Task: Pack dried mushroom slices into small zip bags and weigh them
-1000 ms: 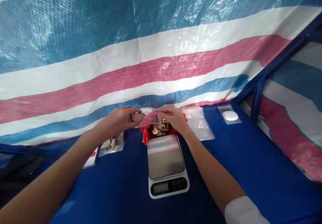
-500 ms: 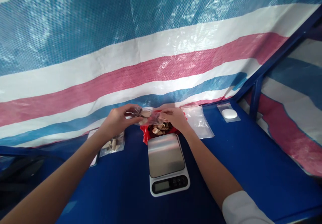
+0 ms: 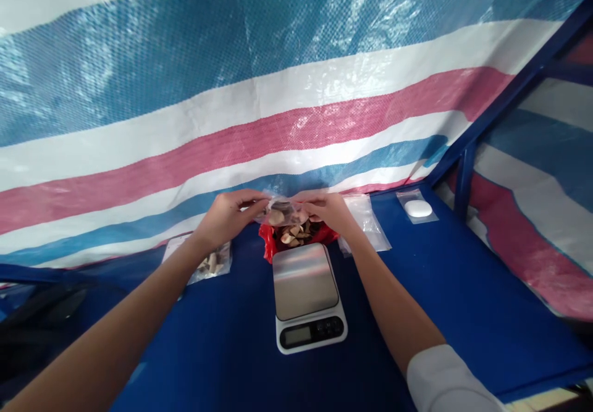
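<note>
A clear plastic bag (image 3: 280, 212) with a few pale brown dried slices in it is held up between my two hands. My left hand (image 3: 234, 214) pinches its left side, and the fingers of my right hand (image 3: 327, 211) close on its right side. Just below the bag lies an open red plastic bag (image 3: 269, 243) of brown dried pieces (image 3: 299, 233), partly covered by my hands. In front of it sits a white digital kitchen scale (image 3: 306, 288) with a bare steel plate; no reading can be made out on its display.
On the left, a filled clear bag (image 3: 217, 262) lies beside a pale flat object (image 3: 175, 245), partly under my left forearm. To the right are flat clear bags (image 3: 370, 227) and a white oval object (image 3: 418, 208) on a small bag. Striped sheeting (image 3: 259, 146) rises behind the blue table (image 3: 222, 338).
My left hand has shifted slightly right and the two hands have come closer together at the clear bag. The view has tilted a little; the scale and red bag stay in place.
</note>
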A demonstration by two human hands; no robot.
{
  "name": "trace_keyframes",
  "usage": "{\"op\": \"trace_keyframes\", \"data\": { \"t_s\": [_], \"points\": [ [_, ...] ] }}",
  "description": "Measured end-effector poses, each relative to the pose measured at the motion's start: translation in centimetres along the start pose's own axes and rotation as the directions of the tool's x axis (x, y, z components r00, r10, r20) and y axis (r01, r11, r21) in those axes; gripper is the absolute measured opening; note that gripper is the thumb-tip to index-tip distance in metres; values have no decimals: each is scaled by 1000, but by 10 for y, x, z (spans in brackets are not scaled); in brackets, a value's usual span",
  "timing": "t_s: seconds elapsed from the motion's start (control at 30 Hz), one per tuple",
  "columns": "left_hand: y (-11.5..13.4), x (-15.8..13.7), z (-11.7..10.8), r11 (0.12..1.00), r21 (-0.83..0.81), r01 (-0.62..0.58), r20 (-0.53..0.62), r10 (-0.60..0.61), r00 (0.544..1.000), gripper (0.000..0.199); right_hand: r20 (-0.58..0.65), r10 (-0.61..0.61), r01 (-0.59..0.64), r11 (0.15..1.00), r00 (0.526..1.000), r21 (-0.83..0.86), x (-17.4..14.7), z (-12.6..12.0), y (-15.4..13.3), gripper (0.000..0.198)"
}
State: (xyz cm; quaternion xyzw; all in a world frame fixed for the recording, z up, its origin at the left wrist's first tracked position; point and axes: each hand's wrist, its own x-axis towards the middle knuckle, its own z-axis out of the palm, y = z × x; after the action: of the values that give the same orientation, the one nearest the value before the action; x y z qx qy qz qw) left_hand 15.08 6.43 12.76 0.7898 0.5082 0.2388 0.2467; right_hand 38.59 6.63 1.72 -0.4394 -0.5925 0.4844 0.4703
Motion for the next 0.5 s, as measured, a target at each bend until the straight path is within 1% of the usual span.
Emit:
{"op": "trace_keyframes", "data": {
  "t_s": [0.1, 0.23, 0.3, 0.37, 0.43, 0.5],
  "points": [
    [7, 3, 4, 999, 5, -45, -10, 45, 999, 40, -30, 19, -19, 1000, 999, 12, -2, -9, -5, 29],
    [13, 9, 11, 995, 18, -95, -15, 95, 995, 37, -88, 102, -97, 993, 991, 59, -3, -22, 0, 30],
    [13, 11, 15, 994, 19, -104, -8, 104, 995, 36, -100, 115, -110, 992, 988, 59, -3, -26, 2, 29],
    [12, 13, 19, 995, 7, -99, 4, 98, 995, 36, -109, 87, -88, 996, 990, 0, -3, -29, 4, 27],
    [9, 13, 21, 997, -5, -82, 14, 82, 997, 36, -115, 38, -50, 993, 993, -108, -3, -29, 5, 25],
    [4, 13, 22, 998, -7, -63, 9, 64, 998, 37, -107, 15, -35, 981, 994, -191, -3, -27, 6, 22]
  ]
}}
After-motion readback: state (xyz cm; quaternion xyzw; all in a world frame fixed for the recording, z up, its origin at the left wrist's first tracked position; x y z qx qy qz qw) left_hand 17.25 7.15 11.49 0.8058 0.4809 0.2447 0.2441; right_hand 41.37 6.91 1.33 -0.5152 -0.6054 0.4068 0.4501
